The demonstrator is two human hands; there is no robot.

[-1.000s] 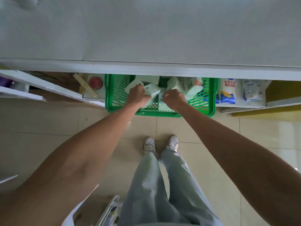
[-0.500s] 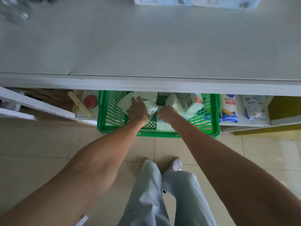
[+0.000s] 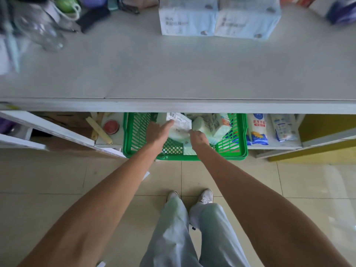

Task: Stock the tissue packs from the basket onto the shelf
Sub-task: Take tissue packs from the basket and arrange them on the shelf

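A green plastic basket (image 3: 232, 151) stands on the floor, partly under the white shelf top (image 3: 173, 74). Several pale green and white tissue packs (image 3: 210, 125) lie in it. Both hands reach into the basket. My left hand (image 3: 157, 132) holds the left side of one white tissue pack (image 3: 180, 122), its fingers along the pack's edge. My right hand (image 3: 198, 137) grips the same pack from the right side. Two light blue tissue packs (image 3: 219, 18) stand at the back of the shelf top.
Glassware (image 3: 40, 29) and dark items sit at the shelf's back left. Blue-and-white bags (image 3: 257, 129) stand on the low shelf right of the basket. A red-lidded jar (image 3: 111, 126) and a wooden stick (image 3: 99, 128) are to its left. My feet (image 3: 189, 196) stand on the tiled floor.
The view has tilted up, showing more of the shelf top. Both hands have shifted onto one white pack and raised it slightly toward the basket's far side.
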